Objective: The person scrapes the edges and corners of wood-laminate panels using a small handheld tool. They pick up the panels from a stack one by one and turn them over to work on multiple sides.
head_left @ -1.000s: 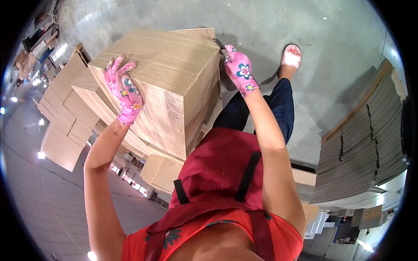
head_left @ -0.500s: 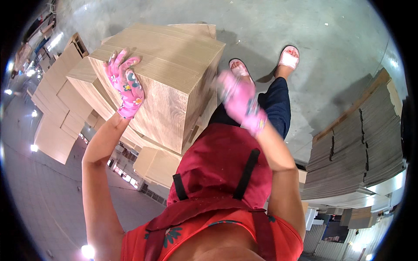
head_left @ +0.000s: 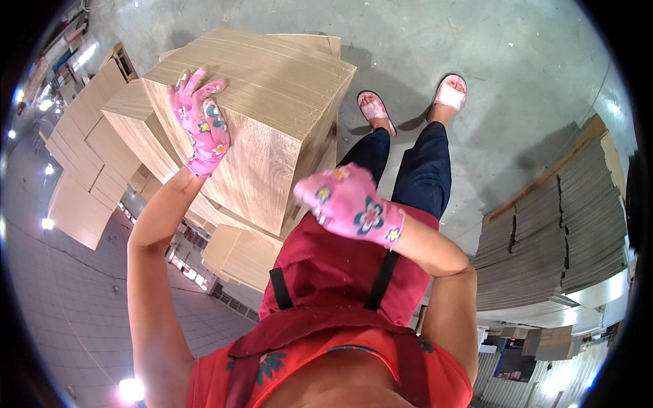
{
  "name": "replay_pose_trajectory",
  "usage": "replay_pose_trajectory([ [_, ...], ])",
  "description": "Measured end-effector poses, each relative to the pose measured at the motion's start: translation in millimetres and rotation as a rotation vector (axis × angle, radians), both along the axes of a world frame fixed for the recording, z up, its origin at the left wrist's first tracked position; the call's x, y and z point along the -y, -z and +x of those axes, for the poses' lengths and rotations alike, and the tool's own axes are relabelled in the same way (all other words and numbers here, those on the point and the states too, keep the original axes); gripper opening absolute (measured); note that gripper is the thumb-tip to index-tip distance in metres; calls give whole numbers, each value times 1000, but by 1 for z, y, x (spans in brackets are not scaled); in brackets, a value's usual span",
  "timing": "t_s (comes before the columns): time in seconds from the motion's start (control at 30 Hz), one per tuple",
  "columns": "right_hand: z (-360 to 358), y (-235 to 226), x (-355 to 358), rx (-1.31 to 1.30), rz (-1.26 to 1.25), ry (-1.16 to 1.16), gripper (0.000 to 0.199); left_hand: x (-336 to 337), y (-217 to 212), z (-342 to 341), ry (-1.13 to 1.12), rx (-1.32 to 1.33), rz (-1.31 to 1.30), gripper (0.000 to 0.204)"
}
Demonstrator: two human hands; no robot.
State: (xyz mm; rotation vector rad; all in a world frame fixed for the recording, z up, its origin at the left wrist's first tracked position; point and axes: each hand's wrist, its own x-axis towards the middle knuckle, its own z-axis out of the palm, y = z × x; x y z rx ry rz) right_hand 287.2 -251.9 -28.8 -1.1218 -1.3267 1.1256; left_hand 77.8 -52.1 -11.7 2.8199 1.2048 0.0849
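A tall stack of wood-grain boards (head_left: 255,163) stands at the left of my body, their edges lined up along its top. My left hand (head_left: 202,122), in a pink flowered glove, rests on the near upper edge of this stack, fingers stretched and spread. In front of my dark red apron (head_left: 333,272) is my right hand (head_left: 350,204), in a matching glove. Its fingers are curled in, pointing toward the stack without touching it, and whatever they may hold is hidden.
Another board stack (head_left: 132,112) adjoins on the left, with lower board piles (head_left: 241,255) close by. At the right stands a large pile of grey-edged sheets (head_left: 551,224). My slippered feet stand on the grey concrete floor (head_left: 517,61).
My right hand has swung back and left toward my apron, its fingers turning toward the stack. My left hand has stayed on the boards.
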Motion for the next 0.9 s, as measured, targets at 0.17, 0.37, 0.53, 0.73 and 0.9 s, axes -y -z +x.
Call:
replay_pose_trajectory([
  [0.17, 21, 96, -34, 120, -652, 129, 25, -1, 1, 6, -11, 59, -16, 36],
  [0.37, 3, 107, -25, 316, -561, 49, 26, -4, 8, 3, 2, 62, -3, 36],
  [0.53, 7, 21, -15, 0, -368, -89, 8, -2, -1, 2, 8, 12, 20, 44],
  [0.73, 14, 42, -25, 19, -393, 109, 11, -1, -2, -4, -16, -1, 39, 45],
  [0.9, 12, 97, -37, 300, -485, 43, 24, -3, 5, 4, -17, 33, 3, 43],
])
